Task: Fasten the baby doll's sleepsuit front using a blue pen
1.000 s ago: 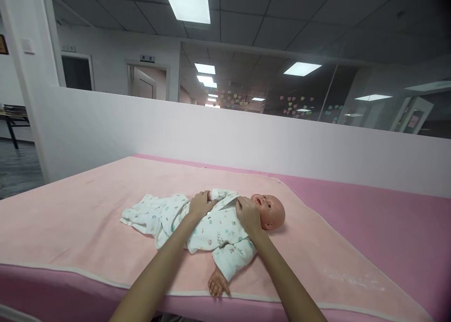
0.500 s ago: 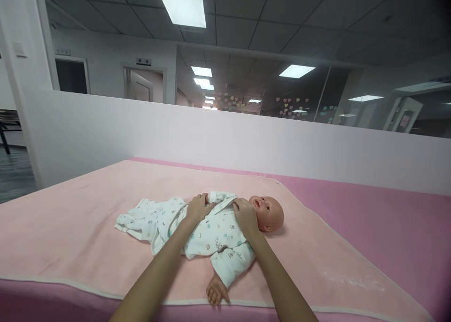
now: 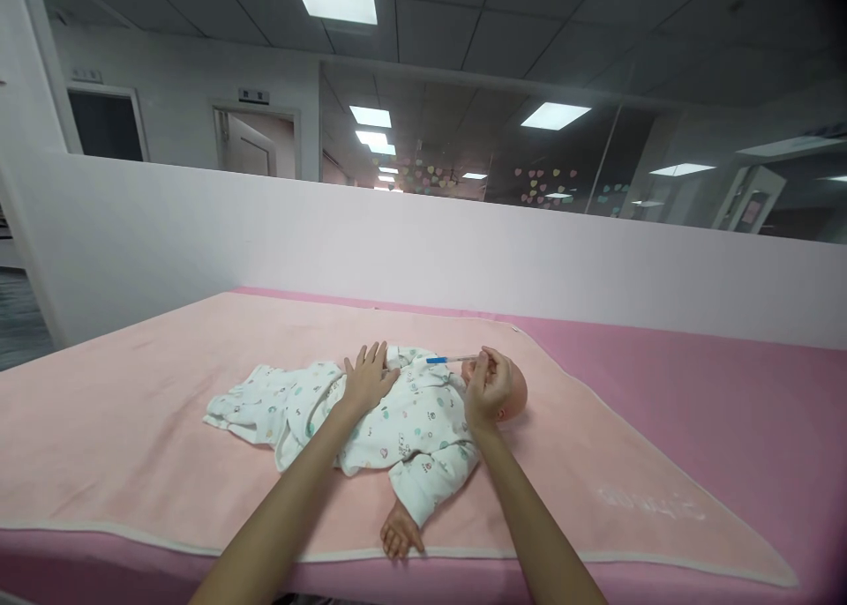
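Observation:
A baby doll [image 3: 423,415] in a white patterned outfit lies on its back with its head to the right. Between the fingertips of my right hand [image 3: 488,389] is a thin thermometer [image 3: 439,360], its blue end pointing left above the doll's upper chest. That hand hides much of the doll's face. My left hand [image 3: 368,380] rests with fingers spread on the doll's belly. One bare doll hand [image 3: 401,532] sticks out of its sleeve near the front edge; the other arm is mostly hidden behind my left hand.
Under the doll lies a peach blanket [image 3: 132,393] with a pale border, over a pink mat [image 3: 715,393]. A low white wall [image 3: 423,243] runs along the far side. Behind it are glass, doors and ceiling lights.
My right hand has risen from the doll's collar towards its face, and the thermometer now shows in its fingers. My left hand has flattened, fingers spread, on the belly. The view has shifted slightly.

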Demonstrator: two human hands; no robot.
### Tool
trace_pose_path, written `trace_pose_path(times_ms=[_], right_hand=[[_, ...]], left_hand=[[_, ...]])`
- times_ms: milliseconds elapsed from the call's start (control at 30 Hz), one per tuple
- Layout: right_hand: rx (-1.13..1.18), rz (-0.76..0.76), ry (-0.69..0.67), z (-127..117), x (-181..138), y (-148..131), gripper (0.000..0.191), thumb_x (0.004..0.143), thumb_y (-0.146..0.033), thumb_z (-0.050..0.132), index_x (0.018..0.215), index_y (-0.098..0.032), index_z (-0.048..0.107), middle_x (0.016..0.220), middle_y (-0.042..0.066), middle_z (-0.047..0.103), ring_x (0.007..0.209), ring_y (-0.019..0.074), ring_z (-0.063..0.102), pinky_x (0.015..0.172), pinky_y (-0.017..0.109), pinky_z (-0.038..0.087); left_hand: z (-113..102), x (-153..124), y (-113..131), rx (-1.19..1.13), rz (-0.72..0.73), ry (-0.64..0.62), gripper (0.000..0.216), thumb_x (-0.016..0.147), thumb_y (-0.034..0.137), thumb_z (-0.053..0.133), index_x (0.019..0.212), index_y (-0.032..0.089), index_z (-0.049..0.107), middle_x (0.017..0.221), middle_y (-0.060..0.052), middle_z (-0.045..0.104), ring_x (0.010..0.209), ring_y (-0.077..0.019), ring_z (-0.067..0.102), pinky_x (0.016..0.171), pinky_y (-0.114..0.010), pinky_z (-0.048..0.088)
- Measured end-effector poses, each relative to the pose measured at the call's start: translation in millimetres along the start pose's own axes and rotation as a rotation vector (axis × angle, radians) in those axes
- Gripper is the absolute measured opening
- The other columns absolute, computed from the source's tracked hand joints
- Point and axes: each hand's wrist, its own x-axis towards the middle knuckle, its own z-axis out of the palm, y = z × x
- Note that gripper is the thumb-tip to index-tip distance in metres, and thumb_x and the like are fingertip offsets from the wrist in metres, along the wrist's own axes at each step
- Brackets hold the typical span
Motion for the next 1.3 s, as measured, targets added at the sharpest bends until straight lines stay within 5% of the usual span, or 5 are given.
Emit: trace_pose_path(times_ms=[133,300,567,867,1300], right_hand=[[0.069,0.024,-0.17,9.0,-15.5,-5.7,0.018,0.079,-0.031,0.048,0.085,-0.016,0.056,0.08,0.007,0.059,0.07,0.0144,0.056,0.066,0.03,0.047],[0.202,0.202,-0.358,15.8,-26.4,-11.2,0.02,0.074,-0.037,0.055,0.078,-0.017,0.055,0.069,0.003,0.059,0.059,0.0136,0.056,0.059,0.028,0.048],[0.398,0.577,-0.478,15.3,-22.3,-2.1,0.026,0.068,-0.04,0.06,0.072,-0.017,0.049,0.051,-0.002,0.054,0.045,0.0114,0.053,0.045,0.022,0.044],[0.374,0.536,-0.539,12.1,-23.5,-2.4,0.029,0.068,-0.042,0.059,0.081,-0.017,0.051,0.058,-0.002,0.053,0.048,0.0115,0.054,0.043,0.022,0.043],[0.226,0.34,-0.546,10.2,-26.4,-5.6,0.027,0.074,-0.032,0.052,0.095,-0.015,0.05,0.075,0.003,0.057,0.051,0.0102,0.052,0.049,0.024,0.043]], left_hand=[[-6.3,-9.7,14.3,-0.067,0.156,0.067,0.046,0.08,0.044,0.038,0.122,0.025,0.04,0.133,-0.006,0.037,0.125,-0.0282,0.022,0.099,-0.054,0.006],[-7.6,-16.6,30.3,-0.302,0.278,0.042,0.04,0.076,0.037,0.048,0.113,0.023,0.051,0.097,-0.006,0.062,0.096,-0.0221,0.051,0.09,-0.037,0.031],[-13.2,-8.4,15.5,-1.109,-0.092,-0.094,0.044,0.062,0.032,0.065,0.103,0.017,0.058,0.065,0.0,0.056,0.048,-0.0055,0.042,0.048,-0.019,0.032],[-7.1,-2.1,11.1,-1.415,-0.261,-0.076,0.029,0.067,0.032,0.062,0.087,0.012,0.061,0.07,-0.004,0.058,0.051,-0.0052,0.049,0.051,-0.018,0.04],[-6.3,-1.5,9.4,-1.452,-0.287,-0.053,0.02,0.063,0.022,0.063,0.08,0.011,0.06,0.069,-0.003,0.058,0.052,-0.0054,0.049,0.052,-0.019,0.042]])
